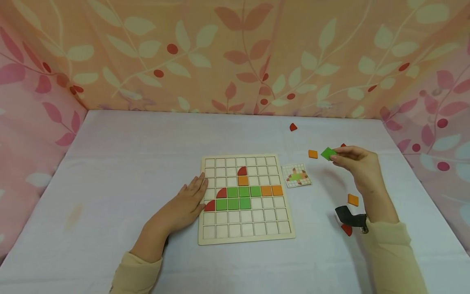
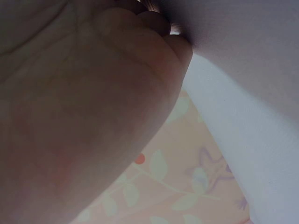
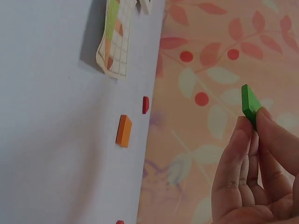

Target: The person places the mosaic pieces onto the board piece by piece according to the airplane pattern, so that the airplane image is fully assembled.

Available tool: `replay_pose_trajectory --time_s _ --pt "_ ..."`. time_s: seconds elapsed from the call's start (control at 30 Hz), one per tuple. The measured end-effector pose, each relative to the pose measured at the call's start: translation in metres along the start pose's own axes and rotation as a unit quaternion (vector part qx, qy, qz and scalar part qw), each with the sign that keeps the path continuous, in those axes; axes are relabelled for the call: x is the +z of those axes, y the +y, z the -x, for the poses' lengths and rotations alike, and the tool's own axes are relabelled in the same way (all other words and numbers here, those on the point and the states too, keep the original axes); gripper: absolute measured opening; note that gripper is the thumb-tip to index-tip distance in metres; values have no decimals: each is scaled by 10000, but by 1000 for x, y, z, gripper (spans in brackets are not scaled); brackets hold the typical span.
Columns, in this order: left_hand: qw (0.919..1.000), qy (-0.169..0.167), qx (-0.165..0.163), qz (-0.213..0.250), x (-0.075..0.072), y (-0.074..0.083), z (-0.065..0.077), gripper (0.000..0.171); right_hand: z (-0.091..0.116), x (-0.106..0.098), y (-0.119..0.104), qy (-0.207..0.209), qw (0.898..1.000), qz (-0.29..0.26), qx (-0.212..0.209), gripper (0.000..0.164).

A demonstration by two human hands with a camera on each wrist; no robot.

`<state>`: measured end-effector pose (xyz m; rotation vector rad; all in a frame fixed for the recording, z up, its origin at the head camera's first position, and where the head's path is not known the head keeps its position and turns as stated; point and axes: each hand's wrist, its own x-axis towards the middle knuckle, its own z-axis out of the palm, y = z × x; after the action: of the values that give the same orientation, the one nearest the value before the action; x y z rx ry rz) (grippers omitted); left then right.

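A green square tile [image 1: 328, 154] is pinched between the thumb and fingers of my right hand [image 1: 358, 165], held above the table to the right of the board. The right wrist view shows the same green tile [image 3: 251, 103] at the fingertips. My left hand [image 1: 187, 202] lies flat with straight fingers at the left edge of the wooden grid board [image 1: 257, 226]. Green squares [image 1: 233, 203], orange squares [image 1: 243, 180] and red quarter-round pieces [image 1: 209, 206] sit in the board's cells. The pattern card [image 1: 296, 175] lies just right of the board.
Loose orange tiles [image 1: 313, 154] and red quarter-round pieces [image 1: 293, 127] are scattered on the white tablecloth at the right. One red piece [image 1: 346, 230] lies beneath the black wrist camera mount [image 1: 350, 217]. Patterned cloth [image 1: 235, 57] walls the table's back and sides.
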<state>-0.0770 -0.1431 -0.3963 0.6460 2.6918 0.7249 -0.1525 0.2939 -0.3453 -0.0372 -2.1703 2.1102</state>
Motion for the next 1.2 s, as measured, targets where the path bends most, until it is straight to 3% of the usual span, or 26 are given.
replay_pose_trajectory --time_s 0.33,0.6,0.97,1.2 --pt "10000 -50 -43 -51 1 -1 -2 61 16 26 -5 -453 9953 855 -66 13" --pt "10000 -41 -29 -79 1 -2 -2 61 27 50 -5 -958 9880 1208 -125 12" --pt "9999 -53 -61 -69 1 -1 -2 62 40 83 6 -1658 9744 1468 386 21" --pt "9999 -32 -61 -128 2 0 -2 61 47 105 16 -2090 9600 1729 701 23"
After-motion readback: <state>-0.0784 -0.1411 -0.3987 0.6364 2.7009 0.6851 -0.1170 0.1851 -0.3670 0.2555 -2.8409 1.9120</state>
